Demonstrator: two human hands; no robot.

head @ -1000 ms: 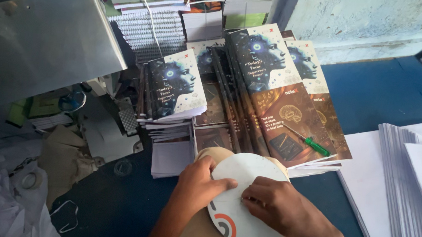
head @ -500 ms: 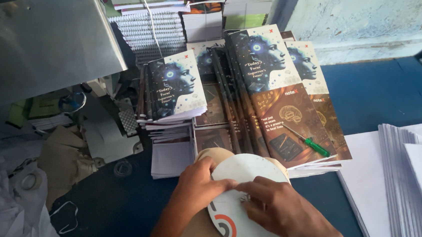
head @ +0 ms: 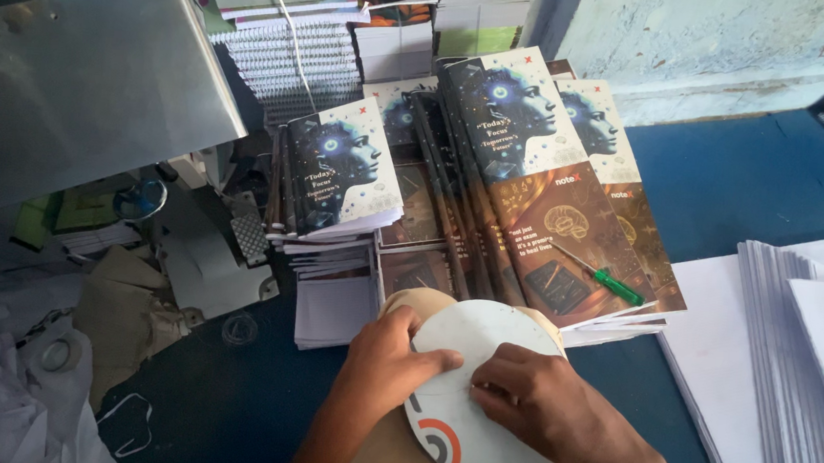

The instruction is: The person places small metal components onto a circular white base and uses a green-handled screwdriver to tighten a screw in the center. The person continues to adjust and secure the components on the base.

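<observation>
A round white disc (head: 481, 350) with an orange and black ring mark lies on a tan surface (head: 406, 305) at the bottom centre. My left hand (head: 390, 362) presses on the disc's left edge, index finger stretched across it. On the right part of the disc rests my right hand (head: 541, 403), its fingers curled against the surface. Just beyond the disc lie fanned stacks of printed notebook covers (head: 524, 182) showing a blue face over a brown panel. A green-handled screwdriver (head: 609, 279) rests on them.
A grey metal machine cover (head: 80, 88) fills the upper left. Spiral-bound pads (head: 294, 56) are stacked at the back. White paper stacks (head: 794, 360) lie at the right on the blue table (head: 730, 178). Crumpled paper and scraps (head: 18, 377) sit at the lower left.
My right hand's fingers have crept left across the disc toward my left index finger. The disc and the notebook covers have stayed in place.
</observation>
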